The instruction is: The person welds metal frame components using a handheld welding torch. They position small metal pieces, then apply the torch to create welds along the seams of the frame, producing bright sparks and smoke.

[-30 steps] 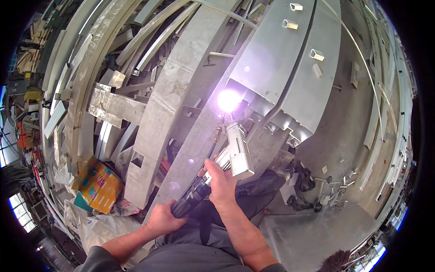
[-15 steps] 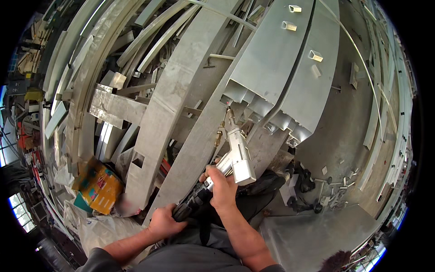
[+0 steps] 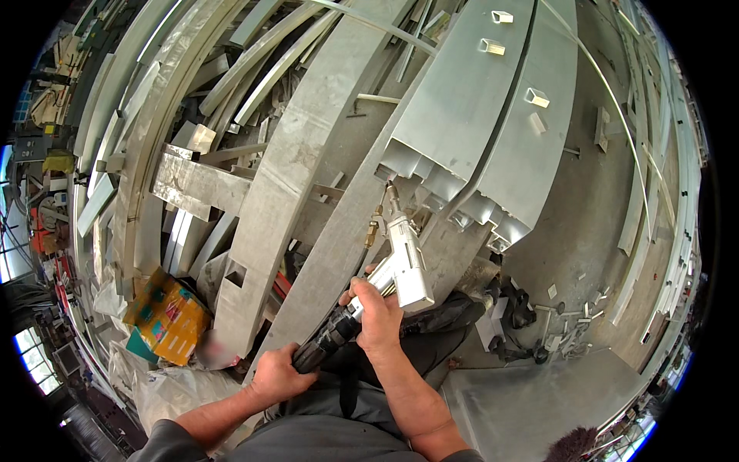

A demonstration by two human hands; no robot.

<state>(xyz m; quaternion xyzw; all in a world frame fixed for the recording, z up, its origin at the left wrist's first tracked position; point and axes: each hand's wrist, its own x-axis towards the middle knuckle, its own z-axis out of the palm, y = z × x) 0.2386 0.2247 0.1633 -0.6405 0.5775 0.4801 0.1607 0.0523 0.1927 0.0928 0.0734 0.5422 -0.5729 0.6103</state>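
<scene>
My right hand [image 3: 377,312] grips the handle of a white welding gun [image 3: 406,258]. Its thin nozzle points up at the open end of a large curved aluminium profile [image 3: 469,115], close to the ribbed edge. My left hand [image 3: 279,373] holds the gun's thick black cable [image 3: 327,343] just behind the handle. No glow or spark shows at the nozzle tip.
Long curved aluminium beams [image 3: 292,162] lie side by side across the concrete floor [image 3: 585,200]. A yellow and orange cardboard box [image 3: 165,316] sits at the lower left beside clear plastic sheeting [image 3: 165,389]. Small metal offcuts [image 3: 566,339] are scattered at the right.
A bright arc glowed at the nozzle tip one second ago; it has gone out. The gun and both hands stay in nearly the same place.
</scene>
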